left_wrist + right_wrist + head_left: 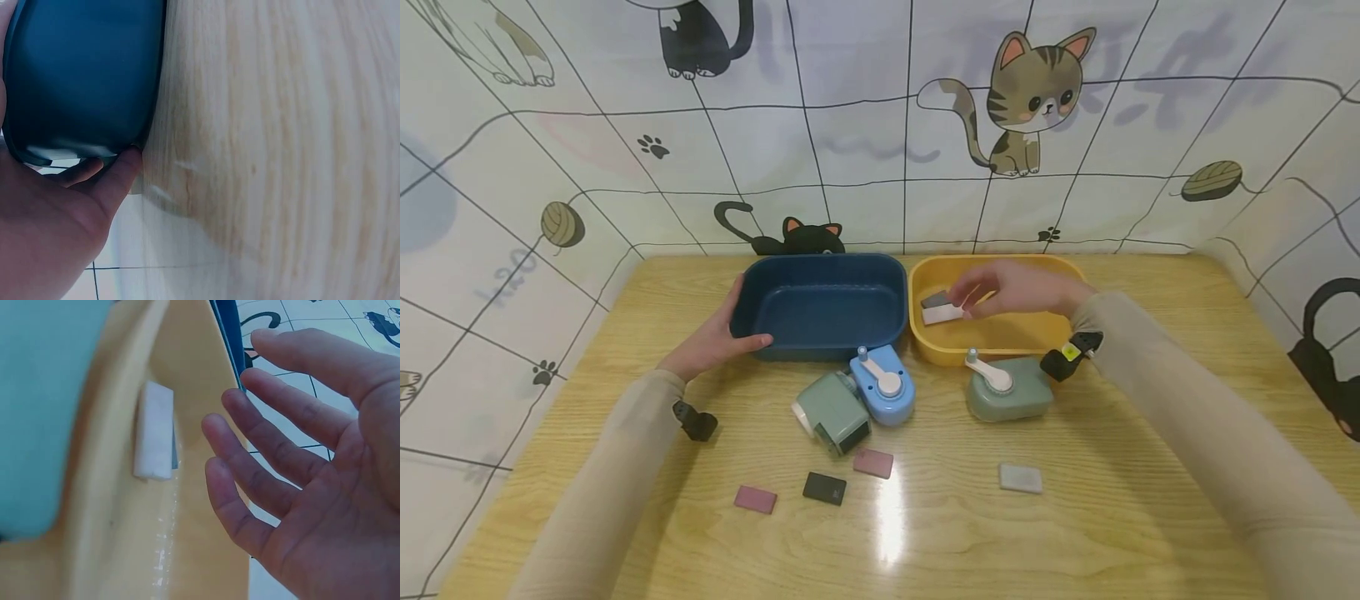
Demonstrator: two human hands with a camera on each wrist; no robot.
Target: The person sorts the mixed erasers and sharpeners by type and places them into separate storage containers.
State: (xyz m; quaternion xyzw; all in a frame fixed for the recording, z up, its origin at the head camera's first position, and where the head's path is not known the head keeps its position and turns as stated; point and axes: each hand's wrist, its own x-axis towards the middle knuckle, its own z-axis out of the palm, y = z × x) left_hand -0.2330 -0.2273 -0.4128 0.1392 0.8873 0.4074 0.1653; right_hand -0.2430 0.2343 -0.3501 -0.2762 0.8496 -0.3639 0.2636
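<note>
My left hand (712,340) rests against the left end of a dark blue tub (820,353). Its thumb lies along the front left corner, and in the left wrist view the hand (69,212) touches the tub's outer wall (81,75). Over the left half of a yellow tub (1000,337) hovers my right hand (1011,287), fingers loosely bent. Near its fingertips, a white block (942,314) and a grey block (936,299) lie inside the tub. The right wrist view shows this hand (300,444) holding nothing, apart from the white block (154,431).
Before the tubs stand a blue crank-handled pencil sharpener (887,392), a tipped green one (835,412) and another green one (1011,396). Nearer lie two pink blocks (756,499), a black block (824,488) and a whitish block (1020,478). A cat-patterned cloth (865,150) hangs behind.
</note>
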